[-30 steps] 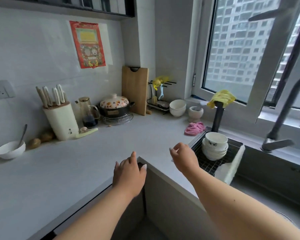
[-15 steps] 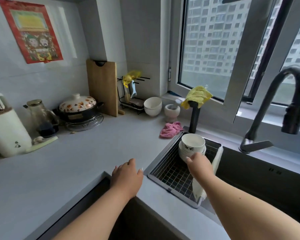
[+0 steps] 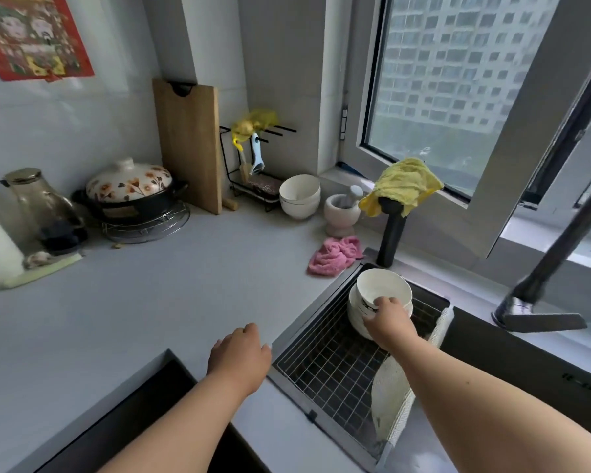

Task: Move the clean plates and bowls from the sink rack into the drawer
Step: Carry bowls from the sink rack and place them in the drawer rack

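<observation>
The bowls sit stacked at the far end of the rack, a wire grid set into the sink, and your right hand is on the near side of the stack, fingers curled over the rim of one of the upper bowls, thumb apparently on its outer wall. How many bowls that grip takes in is hard to tell from this angle. The stack stands upright and mouth-up, so a rim pinch is the natural hold and should lift straight out. A plate leans on edge against the rack's right side, near a white mat draped over that wall, probably propped so to drain; it waits untouched. The rest of the grid is bare wire. Your left hand hangs over the counter just beside the rack's near left corner, fingers loosely bent and holding nothing, likely ready to steady the load or work the drawer. A dark opening below the counter edge may be that drawer. Two more bowls stand nested by the wall, outside the rack.
</observation>
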Motion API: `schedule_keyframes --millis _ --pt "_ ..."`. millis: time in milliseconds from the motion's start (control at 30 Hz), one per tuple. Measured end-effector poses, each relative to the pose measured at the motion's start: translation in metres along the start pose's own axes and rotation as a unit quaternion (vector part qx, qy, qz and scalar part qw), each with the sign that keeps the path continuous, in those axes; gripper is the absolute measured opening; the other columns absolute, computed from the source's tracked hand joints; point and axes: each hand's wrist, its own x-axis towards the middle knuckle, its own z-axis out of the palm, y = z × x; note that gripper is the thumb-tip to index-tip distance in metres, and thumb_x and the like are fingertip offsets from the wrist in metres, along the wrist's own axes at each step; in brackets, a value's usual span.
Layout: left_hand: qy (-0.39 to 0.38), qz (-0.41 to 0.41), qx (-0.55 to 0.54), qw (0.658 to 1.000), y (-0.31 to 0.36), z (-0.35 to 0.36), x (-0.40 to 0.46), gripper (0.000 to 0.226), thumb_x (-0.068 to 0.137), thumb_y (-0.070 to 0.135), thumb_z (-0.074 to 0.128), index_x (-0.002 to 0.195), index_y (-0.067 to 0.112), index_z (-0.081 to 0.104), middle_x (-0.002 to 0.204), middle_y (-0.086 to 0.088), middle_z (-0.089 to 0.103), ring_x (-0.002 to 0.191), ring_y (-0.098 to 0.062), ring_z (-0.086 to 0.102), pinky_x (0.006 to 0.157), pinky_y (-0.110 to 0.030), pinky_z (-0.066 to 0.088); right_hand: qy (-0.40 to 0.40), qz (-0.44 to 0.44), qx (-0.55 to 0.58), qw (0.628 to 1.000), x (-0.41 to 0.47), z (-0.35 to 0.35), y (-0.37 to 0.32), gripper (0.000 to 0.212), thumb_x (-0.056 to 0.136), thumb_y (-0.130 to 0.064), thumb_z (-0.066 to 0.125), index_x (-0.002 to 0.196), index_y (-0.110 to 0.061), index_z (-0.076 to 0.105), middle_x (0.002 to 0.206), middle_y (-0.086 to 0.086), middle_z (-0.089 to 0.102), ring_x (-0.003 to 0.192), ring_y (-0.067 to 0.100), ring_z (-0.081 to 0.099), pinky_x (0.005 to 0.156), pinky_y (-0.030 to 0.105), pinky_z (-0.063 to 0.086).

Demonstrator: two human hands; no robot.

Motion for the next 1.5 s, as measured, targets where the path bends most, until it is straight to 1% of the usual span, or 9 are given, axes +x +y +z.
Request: schedule_keyframes --millis 200,400,600,833,967,1067,1133,1300,1500 --pt "-0.013 -0.024 0.002 1.000 -0.009 0.006 0.016 0.042 0.099 0.032 0.034 0.134 0.010 0.041 0.130 -0.007 0.053 0.116 -0.025 0.052 0.096 -0.034 0.041 -0.004 0.026 -0.041 0.999 0.025 0.007 -0.004 0.037 0.092 -0.007 0.046 0.128 0.001 0.050 0.132 0.016 0.048 0.114 0.032 0.054 0.091 0.035 0.046" --pt "-0.109 -0.038 0.067 0.991 -0.017 0.022 0.019 0.050 0.099 0.045 0.032 0.134 0.012 0.043 0.136 -0.009 0.045 0.124 -0.026 0.044 0.103 -0.038 0.039 0.113 0.037 0.019 0.993 0.032 -0.001 0.001 0.025 0.089 0.002 0.049 0.110 0.004 0.060 0.114 0.019 0.054 0.092 0.037 0.060 0.070 0.032 0.044" --pt "-0.087 -0.044 0.039 0.994 -0.018 0.020 0.017 0.052 0.100 0.045 0.031 0.139 0.011 0.038 0.139 -0.009 0.044 0.127 -0.026 0.043 0.104 -0.038 0.038 0.227 -0.046 0.088 0.969 0.004 -0.004 -0.015 0.015 0.092 0.000 0.048 0.104 0.002 0.057 0.113 0.017 0.052 0.094 0.034 0.051 0.079 0.038 0.044" --pt "0.020 -0.072 -0.174 0.982 -0.021 -0.007 -0.005 0.052 0.102 0.043 0.027 0.139 0.009 0.039 0.140 -0.011 0.045 0.124 -0.027 0.047 0.095 -0.033 0.039 0.197 -0.242 0.149 0.938 -0.039 -0.002 -0.074 0.018 0.087 -0.016 0.065 0.097 -0.003 0.060 0.109 0.011 0.055 0.092 0.029 0.055 0.075 0.031 0.042" --pt "0.079 -0.148 -0.427 0.889 -0.037 -0.024 -0.026 0.054 0.100 0.052 0.027 0.135 0.016 0.045 0.130 -0.012 0.054 0.109 -0.026 0.057 0.091 -0.034 0.046 0.149 -0.352 0.158 0.911 -0.070 0.005 -0.115 0.027 0.079 -0.022 0.076 0.092 -0.002 0.062 0.100 0.010 0.058 0.080 0.024 0.056 0.066 0.029 0.043" --pt "0.064 -0.191 -0.690 0.695 -0.052 -0.040 -0.049 0.051 0.097 0.059 0.028 0.125 0.019 0.046 0.116 -0.022 0.059 0.094 -0.032 0.065 0.076 -0.042 0.056 0.097 -0.453 0.143 0.875 -0.094 0.022 -0.140 0.029 0.076 -0.024 0.076 0.091 -0.005 0.060 0.099 0.009 0.058 0.071 0.026 0.058 0.062 0.029 0.047" --pt "0.049 -0.171 -0.771 0.611 -0.064 -0.051 -0.069 0.052 0.096 0.060 0.031 0.119 0.017 0.050 0.108 -0.026 0.063 0.090 -0.036 0.067 0.077 -0.047 0.056 0.059 -0.498 0.121 0.857 -0.114 0.036 -0.155 0.029 0.077 -0.025 0.075 0.092 -0.006 0.060 0.101 0.008 0.057 0.069 0.023 0.056 0.061 0.026 0.045" --pt "0.122 -0.198 -0.794 0.561 -0.101 -0.056 -0.110 0.031 0.099 0.026 0.038 0.117 0.007 0.053 0.095 -0.021 0.066 0.075 -0.029 0.066 0.066 -0.041 0.057 -0.028 -0.565 0.154 0.810 -0.161 0.064 -0.192 0.038 0.080 -0.043 0.059 0.094 -0.007 0.063 0.100 0.004 0.057 0.071 0.024 0.059 0.061 0.027 0.044" --pt "0.205 -0.259 -0.771 0.545 -0.159 -0.051 -0.171 0.034 0.098 0.022 0.034 0.123 0.004 0.046 0.089 -0.021 0.060 0.064 -0.029 0.058 0.046 -0.032 0.053 -0.078 -0.527 0.215 0.818 -0.215 0.086 -0.235 0.043 0.089 -0.050 0.048 0.119 -0.020 0.054 0.121 -0.003 0.043 0.069 0.010 0.059 0.076 0.029 0.048"
